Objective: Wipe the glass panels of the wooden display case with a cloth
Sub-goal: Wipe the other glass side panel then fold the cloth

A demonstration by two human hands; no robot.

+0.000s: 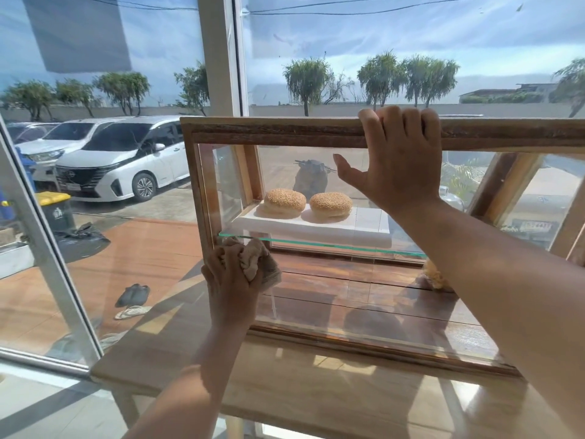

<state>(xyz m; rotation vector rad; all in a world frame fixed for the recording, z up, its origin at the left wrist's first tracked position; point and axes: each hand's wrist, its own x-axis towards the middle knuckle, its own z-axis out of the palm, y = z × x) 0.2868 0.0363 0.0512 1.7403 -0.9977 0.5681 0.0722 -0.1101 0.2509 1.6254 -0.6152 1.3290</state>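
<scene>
Wooden display case (285, 133) is seated on the tabletop (316, 394) at frame centre. A crumpled beige cloth (253, 263) is gripped by the left hand (231, 283) in curled fingers (223, 258) and held against the glass panel (348, 308) at the case's lower left. The top rail (506, 131) is held by the right hand (399, 160), fingers hooked over it. Two sesame buns (285, 202) are contained inside.

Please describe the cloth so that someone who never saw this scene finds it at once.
Find the wooden display case on the table. Just below the left end of its glass shelf, the left hand grips a crumpled beige cloth, the only soft, wrinkled thing there.
</scene>
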